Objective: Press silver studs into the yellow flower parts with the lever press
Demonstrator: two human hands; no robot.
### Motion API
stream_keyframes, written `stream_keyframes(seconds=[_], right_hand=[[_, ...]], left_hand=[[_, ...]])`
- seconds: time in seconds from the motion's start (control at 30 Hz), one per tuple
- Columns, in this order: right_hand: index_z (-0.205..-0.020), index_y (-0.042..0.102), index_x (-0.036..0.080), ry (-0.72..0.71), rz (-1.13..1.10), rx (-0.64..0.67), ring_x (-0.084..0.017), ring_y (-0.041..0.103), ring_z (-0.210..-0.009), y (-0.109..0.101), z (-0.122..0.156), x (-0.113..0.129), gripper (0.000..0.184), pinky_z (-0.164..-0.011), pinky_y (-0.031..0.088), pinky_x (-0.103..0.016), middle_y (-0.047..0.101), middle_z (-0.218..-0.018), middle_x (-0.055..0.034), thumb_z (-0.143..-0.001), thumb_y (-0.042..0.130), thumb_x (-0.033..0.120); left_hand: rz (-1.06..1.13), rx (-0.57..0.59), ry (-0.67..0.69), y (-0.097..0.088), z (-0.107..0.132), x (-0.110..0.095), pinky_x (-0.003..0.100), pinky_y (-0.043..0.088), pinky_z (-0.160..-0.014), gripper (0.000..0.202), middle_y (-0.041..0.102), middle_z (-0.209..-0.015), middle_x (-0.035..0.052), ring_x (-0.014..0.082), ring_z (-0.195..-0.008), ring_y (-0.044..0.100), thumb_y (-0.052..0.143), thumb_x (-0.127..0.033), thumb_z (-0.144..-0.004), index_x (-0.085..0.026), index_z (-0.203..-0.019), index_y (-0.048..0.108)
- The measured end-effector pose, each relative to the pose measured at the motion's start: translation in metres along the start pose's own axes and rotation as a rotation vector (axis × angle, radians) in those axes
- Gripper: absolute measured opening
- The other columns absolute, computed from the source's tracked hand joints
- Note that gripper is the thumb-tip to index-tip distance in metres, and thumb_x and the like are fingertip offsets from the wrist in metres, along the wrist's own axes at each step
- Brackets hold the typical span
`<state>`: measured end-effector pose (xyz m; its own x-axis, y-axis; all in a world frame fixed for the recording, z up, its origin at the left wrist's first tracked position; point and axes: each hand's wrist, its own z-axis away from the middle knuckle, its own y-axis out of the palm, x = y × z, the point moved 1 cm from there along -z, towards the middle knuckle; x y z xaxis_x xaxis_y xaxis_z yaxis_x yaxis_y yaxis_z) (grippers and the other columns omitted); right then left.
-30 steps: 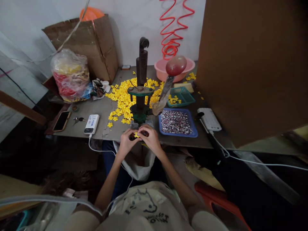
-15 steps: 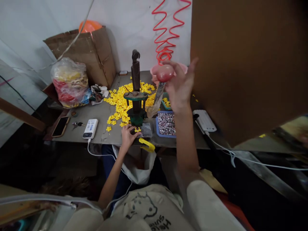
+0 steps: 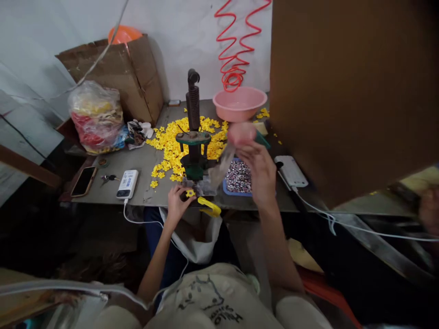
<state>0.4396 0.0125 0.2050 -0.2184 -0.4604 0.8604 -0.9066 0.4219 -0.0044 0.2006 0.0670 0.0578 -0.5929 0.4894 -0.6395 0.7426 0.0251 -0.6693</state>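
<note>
A green hand press stands on the grey table, with a pile of yellow flower pieces behind it. My left hand is at the press base, fingers pinched on a small yellow piece. My right hand is raised and blurred, curled around the press lever just below its red knob, which is swung down and forward. A blue tray of small silver parts lies right of the press, partly hidden by my right hand.
A pink basin, a torn cardboard box, a bag of coloured items, a power bank, a phone and keys lie on the table. A big brown board fills the right. A white bag hangs under the front edge.
My right hand left the press base, rose to the red knob and has now brought the lever down toward me. My left hand stayed at the base.
</note>
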Motion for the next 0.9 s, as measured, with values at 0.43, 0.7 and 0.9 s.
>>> stream_keyframes(seconds=[0.43,0.7,0.9], right_hand=[[-0.100,0.075,0.021,0.419,1.186,0.312,-0.025,0.068,-0.086,-0.040,0.022,-0.114,0.018,-0.069,0.045,-0.031,0.075,-0.098,-0.0105,-0.086,0.064,0.025],[-0.085,0.067,0.018,0.347,0.901,0.085,-0.022,0.065,-0.082,-0.044,0.030,-0.129,0.010,-0.070,0.043,-0.030,0.073,-0.091,-0.0090,-0.081,0.063,0.025],[-0.085,0.065,0.018,0.304,0.573,-0.129,-0.022,0.066,-0.075,-0.050,0.030,-0.122,0.017,-0.073,0.049,-0.032,0.072,-0.083,-0.0094,-0.078,0.061,0.032]], left_hand=[[-0.038,-0.352,-0.094,-0.054,-0.014,0.048,0.029,0.046,-0.073,0.023,0.066,-0.092,0.0054,0.0163,-0.073,0.056,0.054,-0.027,-0.093,-0.019,-0.106,0.070],[-0.216,0.131,-0.072,-0.045,-0.158,0.092,0.032,0.047,-0.083,0.020,0.067,-0.094,0.0098,0.0232,-0.088,0.061,0.074,-0.018,-0.072,-0.015,-0.092,0.073],[-0.012,0.010,-0.090,-0.063,-0.129,0.087,0.029,0.051,-0.070,0.036,0.068,-0.095,0.0072,0.0159,-0.071,0.061,0.075,-0.032,-0.074,-0.017,-0.106,0.071]])
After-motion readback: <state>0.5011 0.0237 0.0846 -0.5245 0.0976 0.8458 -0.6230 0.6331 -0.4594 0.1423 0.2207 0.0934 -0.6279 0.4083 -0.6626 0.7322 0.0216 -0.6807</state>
